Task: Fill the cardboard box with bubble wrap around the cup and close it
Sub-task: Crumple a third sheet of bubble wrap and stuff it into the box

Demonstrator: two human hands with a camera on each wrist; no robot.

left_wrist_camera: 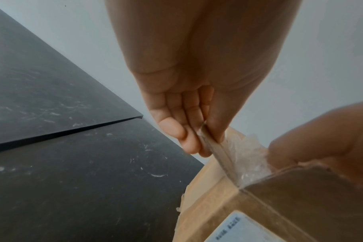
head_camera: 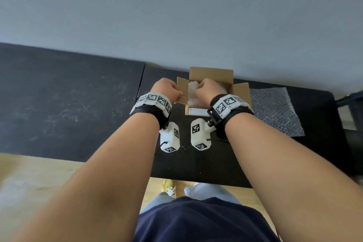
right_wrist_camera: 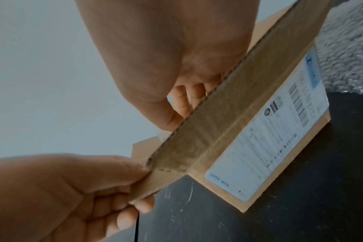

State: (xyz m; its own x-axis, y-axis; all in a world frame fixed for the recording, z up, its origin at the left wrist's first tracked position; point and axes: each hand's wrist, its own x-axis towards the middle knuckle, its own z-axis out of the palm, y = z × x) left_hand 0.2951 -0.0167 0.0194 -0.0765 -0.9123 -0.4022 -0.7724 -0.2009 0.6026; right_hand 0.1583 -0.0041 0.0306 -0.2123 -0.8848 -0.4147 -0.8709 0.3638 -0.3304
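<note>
a: starting nearest us, how should this step be done?

b: the left hand (head_camera: 166, 89) has its grip pinched on the brown cardboard flap (head_camera: 181, 89) at the box's nine o'clock side, thumb inside and fingers outside. i'd keep that flap pulled outward, so the opening stays wide and the box doesn't slide on the scuffed black desk (head_camera: 206, 161).

a: and the other hand?

b: the right hand (head_camera: 206, 88) reaches into the small brown cardboard box with a white shipping label (head_camera: 198, 111), fingers curled down into the crumpled clear bubble wrap (head_camera: 191, 89). whether that grip actually clutches the wrap or only presses it, i cannot tell. my advice is to push the wrap down the sides in small tucks, not straight down the middle, where i'd guess the cup sits.

a: can you see the cup?

b: no, it's hidden. the box stands at twelve o'clock from the person, near the far edge of the desk, with all its flaps up, so closing isn't begun.

a: counts, near to far?

b: two hands, one box, four flaps, one wad of wrap in the box, and one flat clear sheet of bubble wrap (head_camera: 275, 111) lying at three o'clock of the box, just beside it. that spare sheet looks useful if gaps remain.
</note>
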